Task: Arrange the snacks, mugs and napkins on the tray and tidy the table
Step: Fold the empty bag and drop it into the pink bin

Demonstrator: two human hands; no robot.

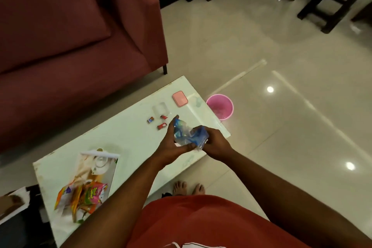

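A crumpled blue wrapper point(186, 133) of thin, partly clear plastic sits between both hands, held just above the right end of the table point(124, 137). The left hand point(174, 144) cups it from below and from the left, fingers rising along its far side and the thumb laid across its near edge; the right hand point(215, 143) curls round its right end. Both hands grip it.

Just beyond the hands, three small red sweet wrappers point(162, 126) lie loose on the tabletop, close together but apart. Past them stands a clear plastic piece point(160, 107), too faint to name, and beside that, near the far corner, a flat pink case point(179, 98).

At the table's left end rests the tray point(100, 154), blurred — bright snack packets point(86, 195) are heaped on its near part, with pale mugs point(100, 164) behind them.

On the floor, just off the far corner, stands a pink bucket point(220, 105). A maroon sofa point(70, 36) runs along the far side of the table.
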